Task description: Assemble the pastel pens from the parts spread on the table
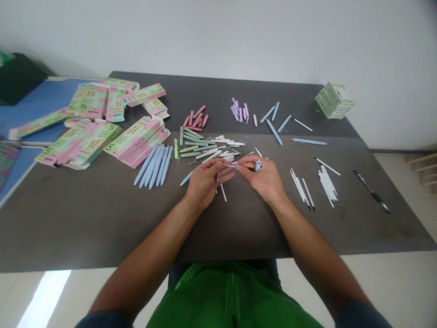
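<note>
Bright green at six o'clock, a vest (201,300) with a perforated mesh front, and straight down its middle a seam or zip (233,291), too blurred to call! Dark navy on the left sleeve (105,320) at half past seven, same on the right sleeve (362,315) past four; bare forearms (150,255), bare hands (205,184); dark cloth (175,273) peeking out at seven and five.

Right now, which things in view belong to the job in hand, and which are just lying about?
Likely the job:
- blue pen barrel, held
- white refills
- row of blue pens
- pink pen parts
- purple pen parts
- green pen parts

Probably just lying about:
- black-and-clear pen
- pastel cartons
- green carton
</note>
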Motion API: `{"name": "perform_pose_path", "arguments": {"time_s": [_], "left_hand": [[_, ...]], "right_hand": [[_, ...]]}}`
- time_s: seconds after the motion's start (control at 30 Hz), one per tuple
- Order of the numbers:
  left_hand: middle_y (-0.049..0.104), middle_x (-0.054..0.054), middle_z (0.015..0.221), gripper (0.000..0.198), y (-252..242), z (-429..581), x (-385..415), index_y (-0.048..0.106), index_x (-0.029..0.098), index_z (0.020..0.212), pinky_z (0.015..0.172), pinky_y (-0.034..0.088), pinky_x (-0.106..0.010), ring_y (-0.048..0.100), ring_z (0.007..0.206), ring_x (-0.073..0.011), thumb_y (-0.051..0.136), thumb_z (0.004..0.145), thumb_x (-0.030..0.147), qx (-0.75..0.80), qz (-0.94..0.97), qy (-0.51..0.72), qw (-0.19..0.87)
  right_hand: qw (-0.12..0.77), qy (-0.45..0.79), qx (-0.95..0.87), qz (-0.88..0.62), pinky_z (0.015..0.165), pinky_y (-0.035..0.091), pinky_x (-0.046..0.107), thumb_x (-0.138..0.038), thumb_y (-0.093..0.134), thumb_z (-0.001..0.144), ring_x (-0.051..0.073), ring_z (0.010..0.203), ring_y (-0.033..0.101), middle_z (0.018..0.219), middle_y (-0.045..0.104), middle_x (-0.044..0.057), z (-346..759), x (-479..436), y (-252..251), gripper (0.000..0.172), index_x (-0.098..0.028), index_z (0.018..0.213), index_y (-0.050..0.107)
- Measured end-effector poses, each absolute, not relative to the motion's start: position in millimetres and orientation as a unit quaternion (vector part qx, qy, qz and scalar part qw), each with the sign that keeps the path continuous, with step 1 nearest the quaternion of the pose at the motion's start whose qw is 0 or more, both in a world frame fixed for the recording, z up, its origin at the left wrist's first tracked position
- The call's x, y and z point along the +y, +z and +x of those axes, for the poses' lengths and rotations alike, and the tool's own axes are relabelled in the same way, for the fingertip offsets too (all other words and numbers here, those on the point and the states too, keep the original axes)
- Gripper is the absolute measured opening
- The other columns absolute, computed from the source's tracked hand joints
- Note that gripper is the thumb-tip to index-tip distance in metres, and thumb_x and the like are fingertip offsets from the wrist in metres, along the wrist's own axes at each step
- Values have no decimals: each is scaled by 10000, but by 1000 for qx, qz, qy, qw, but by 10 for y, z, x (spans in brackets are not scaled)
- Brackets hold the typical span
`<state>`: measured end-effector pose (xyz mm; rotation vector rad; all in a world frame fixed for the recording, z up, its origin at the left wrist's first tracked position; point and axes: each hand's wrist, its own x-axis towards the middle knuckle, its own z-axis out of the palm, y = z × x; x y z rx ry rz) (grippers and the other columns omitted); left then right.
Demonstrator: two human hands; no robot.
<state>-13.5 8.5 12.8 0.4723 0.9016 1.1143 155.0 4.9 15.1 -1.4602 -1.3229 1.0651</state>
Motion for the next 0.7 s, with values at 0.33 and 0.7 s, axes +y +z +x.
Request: {"name": "perform_pose_path", "arguments": {"time_s": [0.33,0.7], "left_hand": [[763,-86,868,286,89,-134,60,764,102,885,943,570,-392,731,871,-192,875,692,281,405,240,504,724],[774,-109,974,307,-15,13,59,790,121,897,960,543,-395,715,967,-216,867,702,345,425,298,510,686]], "right_hand": [[481,411,-535,-559,774,575,333,-412,787,766,219,813,741,878,786,51,1426,-12,172,246,-210,898,740],[473,422,-507,-584,601,479,273,-396,753,769,177,671,662,763,752,43,1554,70,159,238,-174,855,753]]}}
